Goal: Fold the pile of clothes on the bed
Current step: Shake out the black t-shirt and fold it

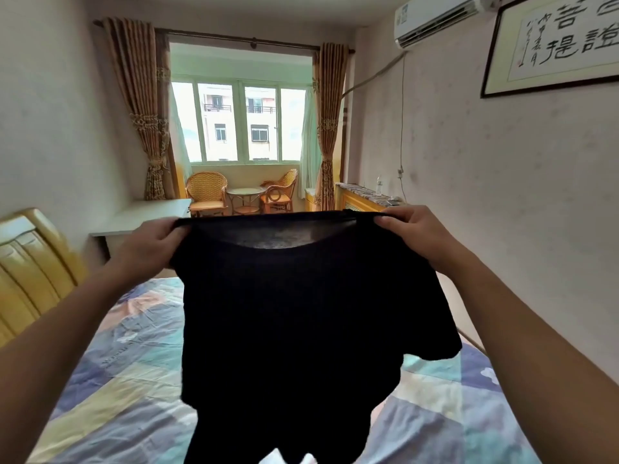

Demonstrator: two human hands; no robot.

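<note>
A black T-shirt (291,323) hangs in the air in front of me, spread wide, neckline at the top. My left hand (150,244) grips its left shoulder and my right hand (413,234) grips its right shoulder, both raised above the bed (117,373). The shirt's right sleeve droops at the right side. Its hem dangles near the bottom of the view, hiding the middle of the bed. A bit of white cloth (273,456) peeks out below the hem. The pile of clothes is not visible.
The bed has a patchwork sheet in blue, yellow and pink. A yellow padded headboard (30,262) stands at the left, a white desk (140,216) behind it. Two wicker chairs (207,192) and a small round table sit by the window. The wall runs along the right.
</note>
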